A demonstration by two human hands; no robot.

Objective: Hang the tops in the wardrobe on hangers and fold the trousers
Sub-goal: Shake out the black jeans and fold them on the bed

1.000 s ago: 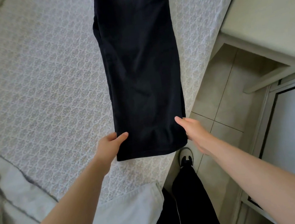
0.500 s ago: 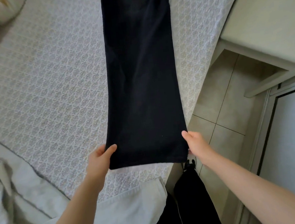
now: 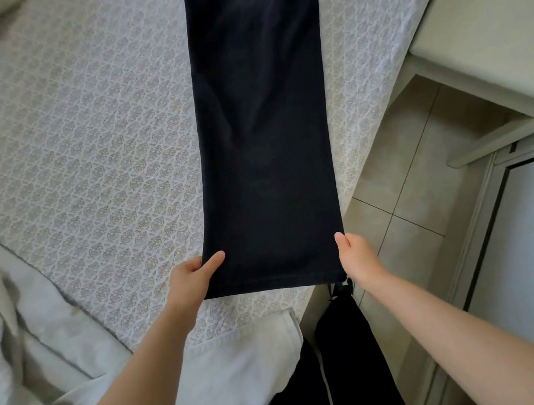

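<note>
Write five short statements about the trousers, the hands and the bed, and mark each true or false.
1. The long black trousers stretch over the patterned white bedspread. True.
2. The left hand grips the hem's left corner. True.
3. The right hand is off the trousers. False: it pinches the right corner.
4. The trousers are bundled up. False: they lie flat, stretched long.
5. Carpet lies beside the bed. False: pale floor tiles do.
</note>
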